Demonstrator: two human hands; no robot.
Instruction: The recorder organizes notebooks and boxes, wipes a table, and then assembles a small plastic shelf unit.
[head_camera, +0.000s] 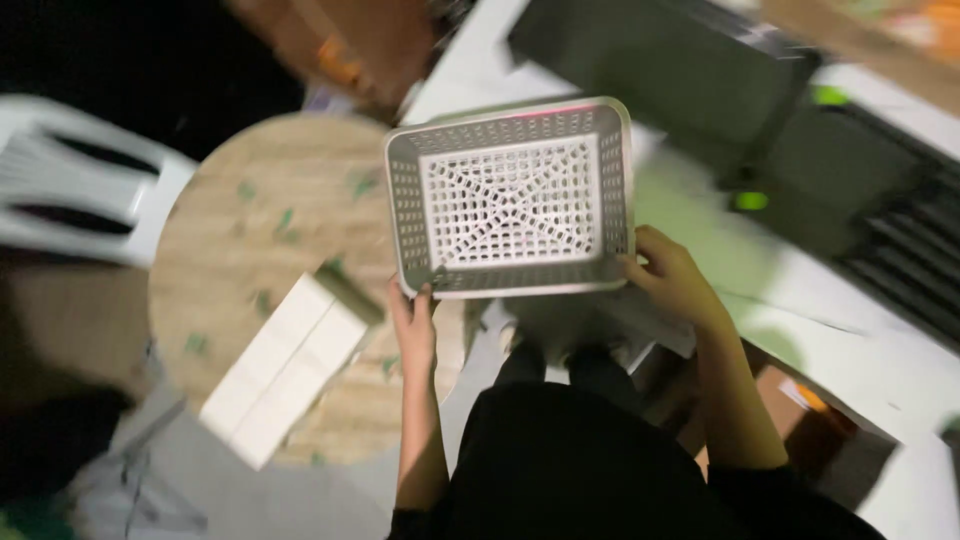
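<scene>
The white perforated basket (512, 198) (rectangular, lattice floor, empty) is gripped at its near corners by the left hand (414, 325) and right hand (672, 275).

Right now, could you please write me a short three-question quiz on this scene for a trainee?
1. True or false: the white perforated plastic basket has items inside it.
2. Which hand grips the basket at its near right corner: the left hand or the right hand?
3. Multiple choice: the pale rectangular box lies on
A. the round wooden table
B. the white plastic chair
C. the white counter

Key
1. False: its latticed bottom shows bare.
2. The right hand; the left hand holds the near left corner.
3. A
</scene>
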